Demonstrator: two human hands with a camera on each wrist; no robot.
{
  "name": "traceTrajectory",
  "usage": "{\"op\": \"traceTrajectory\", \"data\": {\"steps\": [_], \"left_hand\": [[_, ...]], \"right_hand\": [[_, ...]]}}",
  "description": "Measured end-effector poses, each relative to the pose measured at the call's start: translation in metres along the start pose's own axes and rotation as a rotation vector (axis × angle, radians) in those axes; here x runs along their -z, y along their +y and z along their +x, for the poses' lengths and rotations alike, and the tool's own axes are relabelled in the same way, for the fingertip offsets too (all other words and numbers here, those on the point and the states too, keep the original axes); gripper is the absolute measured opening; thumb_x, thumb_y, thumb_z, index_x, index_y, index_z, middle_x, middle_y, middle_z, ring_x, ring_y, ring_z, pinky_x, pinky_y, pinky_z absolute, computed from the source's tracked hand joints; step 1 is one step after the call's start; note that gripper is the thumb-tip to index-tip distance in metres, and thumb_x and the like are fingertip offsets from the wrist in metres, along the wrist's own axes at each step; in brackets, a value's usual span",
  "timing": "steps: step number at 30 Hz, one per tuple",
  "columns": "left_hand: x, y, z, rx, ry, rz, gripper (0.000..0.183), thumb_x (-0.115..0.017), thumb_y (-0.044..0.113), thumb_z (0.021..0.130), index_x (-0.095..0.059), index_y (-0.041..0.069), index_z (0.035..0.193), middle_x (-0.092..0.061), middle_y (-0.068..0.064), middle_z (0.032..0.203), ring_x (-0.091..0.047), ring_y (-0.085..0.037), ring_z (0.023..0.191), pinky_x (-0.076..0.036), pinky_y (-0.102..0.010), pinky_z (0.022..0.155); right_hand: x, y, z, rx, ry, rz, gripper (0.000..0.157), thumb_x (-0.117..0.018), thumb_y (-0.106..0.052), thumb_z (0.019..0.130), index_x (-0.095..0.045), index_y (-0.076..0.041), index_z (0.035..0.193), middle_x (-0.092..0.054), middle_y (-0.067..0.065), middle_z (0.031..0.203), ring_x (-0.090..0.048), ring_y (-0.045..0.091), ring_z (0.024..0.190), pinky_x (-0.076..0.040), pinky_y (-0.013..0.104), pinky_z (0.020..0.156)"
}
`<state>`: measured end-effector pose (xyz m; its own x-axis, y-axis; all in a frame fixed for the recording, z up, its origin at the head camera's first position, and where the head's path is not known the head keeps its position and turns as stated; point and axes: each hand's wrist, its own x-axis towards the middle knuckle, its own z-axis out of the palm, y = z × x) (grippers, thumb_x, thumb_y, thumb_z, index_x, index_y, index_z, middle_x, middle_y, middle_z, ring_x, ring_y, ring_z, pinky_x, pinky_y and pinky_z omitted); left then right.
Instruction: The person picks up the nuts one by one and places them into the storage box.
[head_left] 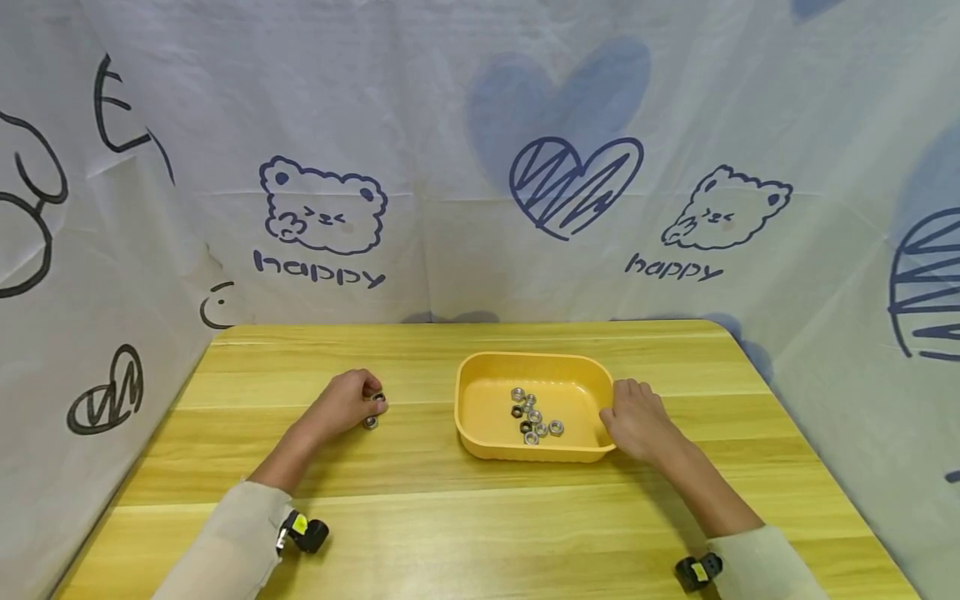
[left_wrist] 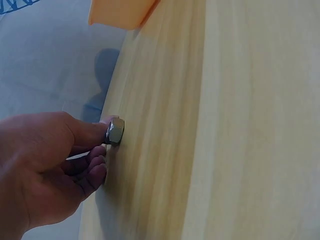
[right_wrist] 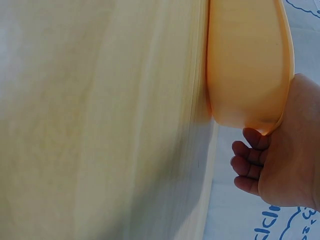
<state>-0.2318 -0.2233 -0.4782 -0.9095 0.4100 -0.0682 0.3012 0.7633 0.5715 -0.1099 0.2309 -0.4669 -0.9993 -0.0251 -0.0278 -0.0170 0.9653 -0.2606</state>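
Observation:
My left hand (head_left: 347,404) is low over the left part of the table, thumb and forefinger closed about a small dark-holed metal nut (head_left: 378,397). Just in front of the thumb is a silver hex nut (head_left: 371,422); the left wrist view shows one hex nut (left_wrist: 116,131) at the fingertips of the left hand (left_wrist: 55,160). On the other side, my right hand (head_left: 641,419) grips the right end of a yellow plastic tray (head_left: 534,452), thumb over the rim and fingers outside. In the right wrist view, the right hand (right_wrist: 280,155) holds the tray's corner (right_wrist: 250,75).
Inside the tray lie several loose nuts, mostly silver (head_left: 556,427), with a few dark ones (head_left: 517,411). The wood-grain table (head_left: 420,533) ends at the back against a white printed cloth (head_left: 450,242). Cloth also hangs at both sides.

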Motion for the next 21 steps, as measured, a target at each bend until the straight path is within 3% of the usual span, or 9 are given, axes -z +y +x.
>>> {"op": "traceTrajectory", "data": {"steps": [21], "left_hand": [[0.0018, -0.0002, 0.0, -0.008, 0.004, 0.017, 0.023, -0.074, 0.018, 0.097, -0.071, -0.003, 0.107, -0.072, -0.012, 0.097, -0.062, -0.019, 0.084, -0.053, -0.036, 0.078]], "right_hand": [[0.0012, -0.0004, -0.0008, 0.003, -0.001, -0.002, 0.028, -0.043, -0.021, 0.103, -0.049, 0.006, 0.109, -0.047, 0.015, 0.096, -0.041, 0.031, 0.089, -0.036, 0.044, 0.081]]}}
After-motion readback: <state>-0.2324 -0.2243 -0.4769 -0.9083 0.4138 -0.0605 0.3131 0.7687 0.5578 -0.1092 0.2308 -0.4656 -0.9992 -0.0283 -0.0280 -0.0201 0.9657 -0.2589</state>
